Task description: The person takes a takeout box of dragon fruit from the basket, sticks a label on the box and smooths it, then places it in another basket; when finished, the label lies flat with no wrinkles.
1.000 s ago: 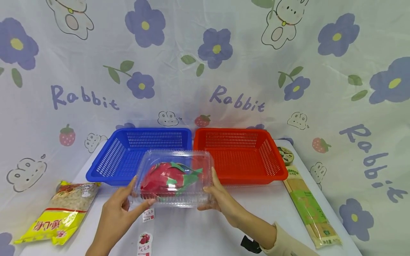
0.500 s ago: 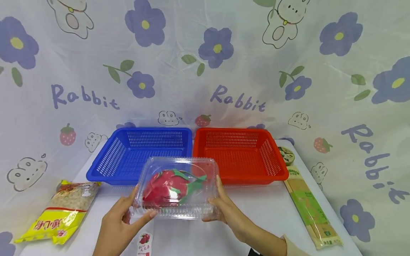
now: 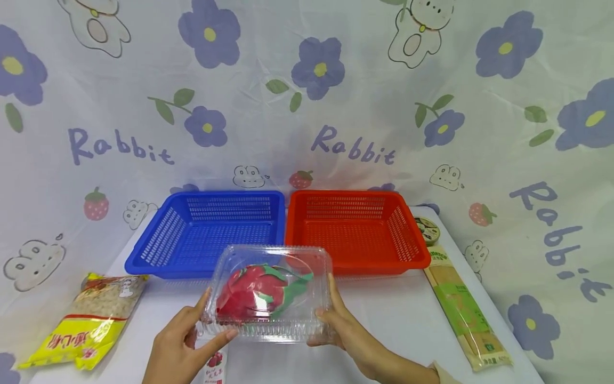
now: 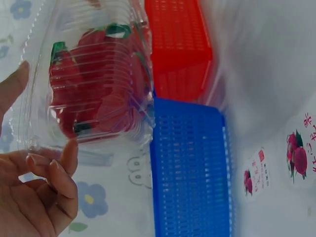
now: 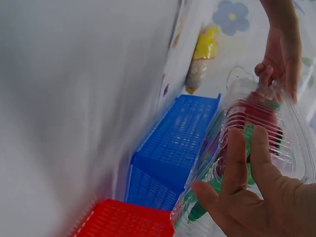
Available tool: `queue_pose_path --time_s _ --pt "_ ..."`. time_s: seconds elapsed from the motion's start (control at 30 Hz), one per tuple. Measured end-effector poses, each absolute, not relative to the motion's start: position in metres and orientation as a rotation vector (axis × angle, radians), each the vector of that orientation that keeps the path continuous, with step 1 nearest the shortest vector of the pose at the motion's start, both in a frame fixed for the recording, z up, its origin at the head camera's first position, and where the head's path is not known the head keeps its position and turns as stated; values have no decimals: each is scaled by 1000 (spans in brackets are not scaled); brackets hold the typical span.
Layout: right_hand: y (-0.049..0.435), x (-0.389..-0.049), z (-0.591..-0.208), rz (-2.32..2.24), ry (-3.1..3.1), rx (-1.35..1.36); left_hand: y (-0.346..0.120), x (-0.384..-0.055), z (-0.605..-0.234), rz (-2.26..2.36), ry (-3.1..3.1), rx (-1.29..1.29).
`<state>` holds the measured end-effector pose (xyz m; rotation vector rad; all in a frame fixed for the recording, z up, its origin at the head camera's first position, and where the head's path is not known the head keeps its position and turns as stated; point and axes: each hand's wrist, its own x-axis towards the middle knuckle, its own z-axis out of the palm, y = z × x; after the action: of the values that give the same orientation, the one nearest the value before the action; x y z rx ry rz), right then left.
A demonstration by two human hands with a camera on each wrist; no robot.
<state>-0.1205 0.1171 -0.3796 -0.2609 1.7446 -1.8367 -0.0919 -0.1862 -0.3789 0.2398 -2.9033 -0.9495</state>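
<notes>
A clear plastic clamshell box (image 3: pixel 314 288) with a red dragon fruit (image 3: pixel 259 292) inside, its leaf tips green, is held up above the table in front of the baskets. My left hand (image 3: pixel 179 341) grips its left side, thumb along the front edge. On the opposite side my right hand (image 3: pixel 352 336) holds it, thumb on the lid and other fingers spread under it, as the right wrist view shows. Below the box, a printed sticker strip with a dragon fruit picture (image 3: pixel 214 370) lies on the table, partly covered by the box in the head view.
Behind the box stand a blue basket (image 3: pixel 151 256) and a red basket (image 3: pixel 408 261), side by side. At left lies a yellow bag of pasta (image 3: pixel 88 322). A long noodle pack (image 3: pixel 465 309) and a round tin (image 3: pixel 427 231) are at right. A printed curtain hangs behind.
Both hands have lowered the box toward me and slightly right, away from the baskets. The nearer part of the sticker strip is now partly covered, and a dark object at the front has left view.
</notes>
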Motion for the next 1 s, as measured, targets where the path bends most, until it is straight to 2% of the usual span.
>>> queue_pose_path --time_s 0.77,1.0 --pt "121 -113 -398 -1887 1710 -244 -183 -91 -399 -940 -2854 110" --pt "123 -113 -404 -1905 1672 -243 -182 -92 -400 -909 -3006 208"
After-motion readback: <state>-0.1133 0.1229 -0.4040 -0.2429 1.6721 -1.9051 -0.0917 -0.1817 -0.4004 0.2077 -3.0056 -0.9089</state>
